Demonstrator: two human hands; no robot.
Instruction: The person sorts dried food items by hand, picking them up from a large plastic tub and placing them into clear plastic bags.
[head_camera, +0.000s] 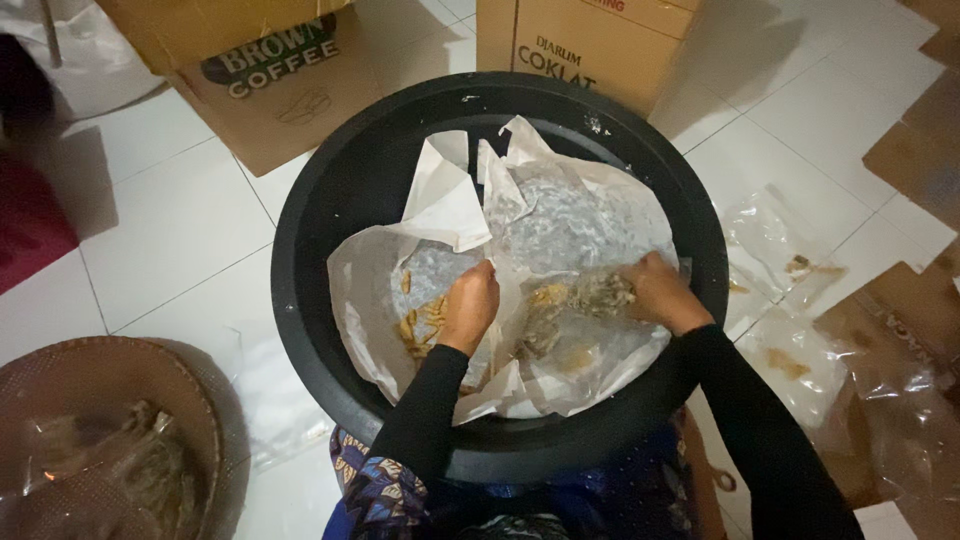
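Note:
A large black round tub stands on the white tiled floor in front of me. White paper and clear plastic sheeting line its inside. Golden-brown fried snack pieces lie on the lining. My left hand is closed over snack pieces near the tub's middle. My right hand grips a clump of snacks wrapped in clear plastic. Both arms wear black sleeves.
Two brown cardboard boxes stand behind the tub. A woven round tray with a plastic bag sits at lower left. Clear plastic bags and flat cardboard lie on the floor at right. A red object sits at far left.

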